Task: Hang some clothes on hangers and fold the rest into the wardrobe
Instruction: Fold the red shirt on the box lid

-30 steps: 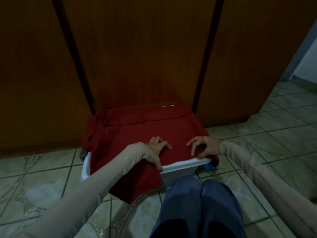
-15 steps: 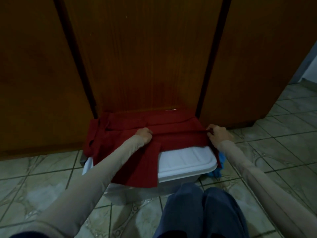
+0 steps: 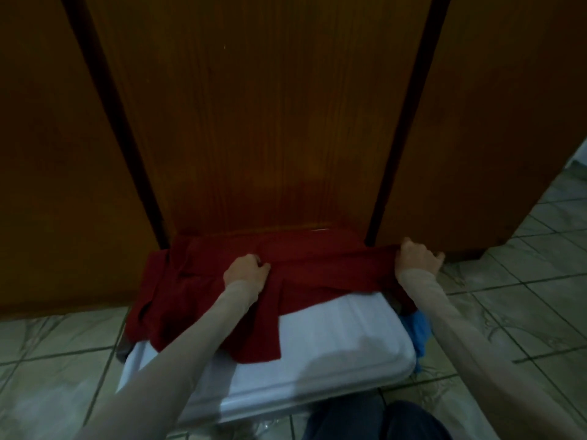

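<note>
Folding red garment (image 3: 305, 274) mid-way atop white bin lid (image 3: 317, 360); both hands, left (image 3: 246, 274) and right (image 3: 416, 260), gripping its doubled edge; wardrobe doors (image 3: 254, 122) closed, nothing stowed.

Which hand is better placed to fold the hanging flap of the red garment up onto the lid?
Left. The left hand grips the red garment right above that flap; the right hand holds the far edge.

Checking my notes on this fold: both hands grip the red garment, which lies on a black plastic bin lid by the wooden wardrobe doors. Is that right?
Not quite: the head view shows the bin lid is white, not black. The rest holds: the left hand and right hand each keep a grip on the red garment by the wooden wardrobe doors.
</note>
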Motion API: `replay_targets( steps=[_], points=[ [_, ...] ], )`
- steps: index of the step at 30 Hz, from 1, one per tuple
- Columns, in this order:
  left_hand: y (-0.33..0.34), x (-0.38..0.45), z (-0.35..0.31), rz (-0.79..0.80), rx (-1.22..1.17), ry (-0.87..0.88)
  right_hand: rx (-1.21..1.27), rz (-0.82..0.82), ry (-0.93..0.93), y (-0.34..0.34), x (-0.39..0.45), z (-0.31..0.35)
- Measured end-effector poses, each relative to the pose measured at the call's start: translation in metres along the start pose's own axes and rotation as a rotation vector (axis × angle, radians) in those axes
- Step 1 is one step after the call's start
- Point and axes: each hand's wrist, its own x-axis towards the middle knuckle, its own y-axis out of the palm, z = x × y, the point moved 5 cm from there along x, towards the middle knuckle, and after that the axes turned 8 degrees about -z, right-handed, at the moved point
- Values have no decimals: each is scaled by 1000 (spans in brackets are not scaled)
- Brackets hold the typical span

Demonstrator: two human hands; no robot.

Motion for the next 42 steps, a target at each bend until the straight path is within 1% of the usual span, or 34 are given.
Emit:
replay_targets(
  steps=[3, 6, 8, 10, 12, 14, 15, 17, 19, 20, 22, 24, 26, 28, 30, 32, 34, 36, 38, 42],
  points=[
    [4, 3, -3, -43, 26, 7, 51, -76, 8, 2, 14, 2],
    [5, 7, -12, -107, 140, 71, 77, -132, -6, 12, 21, 6],
    [10, 7, -14, -118, 230, 82, 85, -108, -32, 26, 22, 10],
    [16, 7, -19, -110, 266, 96, 76, -43, -51, 42, 19, 13],
    [20, 4, -30, -114, 278, 195, 140, 19, 7, 53, 14, 9],
    [26, -2, -47, -84, 230, 363, 264, 57, 59, 60, 14, 1],
    [30, -6, -55, -41, 176, 462, 343, 79, 72, 63, 15, -3],
    [39, -20, -72, 77, 45, 654, 526, 164, 106, 71, 16, -11],
    [44, -37, -83, 180, -93, 769, 705, 313, 242, 77, 10, -21],
    [46, -44, -87, 198, -139, 798, 778, 399, 331, 79, 5, -25],
    [48, -52, -91, 172, -129, 848, 810, 563, 474, 83, -8, -36],
    [48, -56, -94, 94, -38, 898, 723, 693, 522, 83, -22, -47],
    [45, -58, -97, -3, 54, 939, 691, 791, 547, 82, -34, -54],
    [44, -60, -97, -54, 132, 969, 747, 837, 589, 83, -42, -57],
    [44, -63, -95, -66, 198, 996, 813, 834, 604, 87, -44, -58],
    [43, -65, -94, -68, 242, 1007, 876, 777, 600, 89, -39, -60],
    [42, -67, -93, -65, 265, 1013, 881, 684, 542, 84, -31, -63],
    [39, -69, -94, -60, 262, 1030, 784, 540, 471, 71, -19, -70],
    [35, -70, -94, -66, 211, 1044, 675, 389, 401, 58, -6, -79],
    [26, -70, -94, -20, 55, 1023, 526, 187, 318, 34, 13, -85]
  ],
)
